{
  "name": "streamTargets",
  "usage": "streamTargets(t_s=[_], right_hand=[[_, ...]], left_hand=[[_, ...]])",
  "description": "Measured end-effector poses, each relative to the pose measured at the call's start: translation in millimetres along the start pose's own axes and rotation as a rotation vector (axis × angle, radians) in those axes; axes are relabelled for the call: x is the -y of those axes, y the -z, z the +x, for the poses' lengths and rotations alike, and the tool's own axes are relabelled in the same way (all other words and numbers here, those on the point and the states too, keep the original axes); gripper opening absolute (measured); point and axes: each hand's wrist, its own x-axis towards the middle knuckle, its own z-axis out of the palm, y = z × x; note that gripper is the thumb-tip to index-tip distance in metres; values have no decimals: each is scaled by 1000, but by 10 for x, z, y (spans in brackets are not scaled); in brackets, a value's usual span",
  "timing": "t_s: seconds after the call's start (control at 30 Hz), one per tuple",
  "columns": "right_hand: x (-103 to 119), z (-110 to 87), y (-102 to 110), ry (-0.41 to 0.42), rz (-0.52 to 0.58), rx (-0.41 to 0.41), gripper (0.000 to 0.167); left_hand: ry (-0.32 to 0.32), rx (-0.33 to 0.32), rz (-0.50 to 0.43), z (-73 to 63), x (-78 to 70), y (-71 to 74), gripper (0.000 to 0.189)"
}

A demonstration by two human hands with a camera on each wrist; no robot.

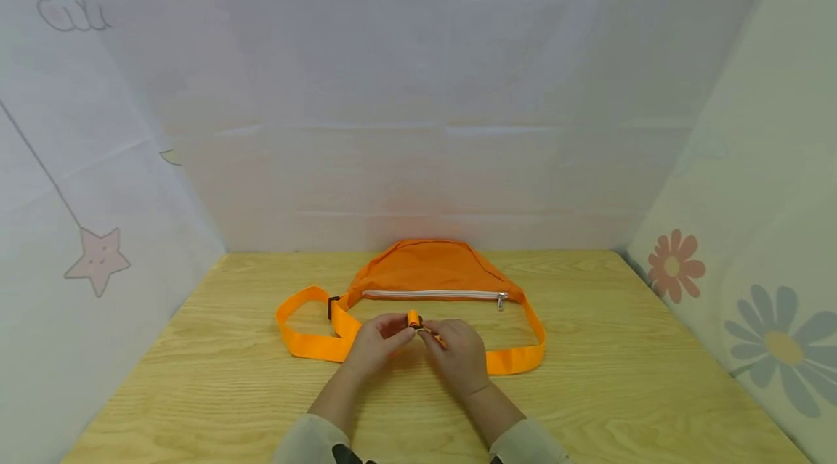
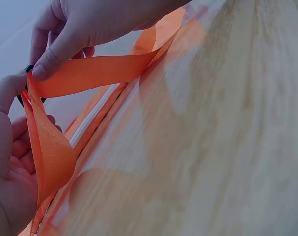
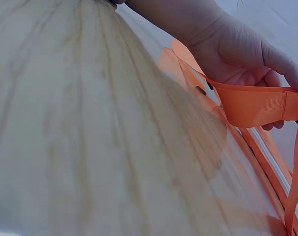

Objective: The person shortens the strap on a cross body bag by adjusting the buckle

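An orange waist bag (image 1: 428,268) lies near the table's back edge, its orange webbing strap (image 1: 516,360) looping out on both sides. In front of the bag, my left hand (image 1: 374,343) pinches a small dark buckle (image 2: 29,68) between thumb and fingers. My right hand (image 1: 461,355) pinches the strap right beside that buckle, its thumb flat on the webbing. Both hands meet at the middle, fingertips close together. The left wrist view shows the strap folded through the buckle, one loop hanging in front of the left palm. Part of the buckle is hidden by the fingers.
A dark strap slider (image 1: 333,307) sits on the left loop. The bag's white zipper (image 1: 431,295) runs along its front, with a metal pull (image 1: 500,301) at its right end. The wooden table (image 1: 621,377) is bordered by pale printed sheets on three sides.
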Motion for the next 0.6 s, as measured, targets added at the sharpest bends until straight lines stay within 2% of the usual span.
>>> streamTargets(t_s=[0.37,0.47,0.6], right_hand=[[10,-23,50,-75,10,107,35],[3,-45,86,-96,-5,142,34],[-28,-78,146,-111,-16,161,28]], left_hand=[[41,-50,-21,-14,-36,-12,41],[56,-76,-28,-11,-42,-10,41],[45,-96,-53,-5,-38,-4,40]])
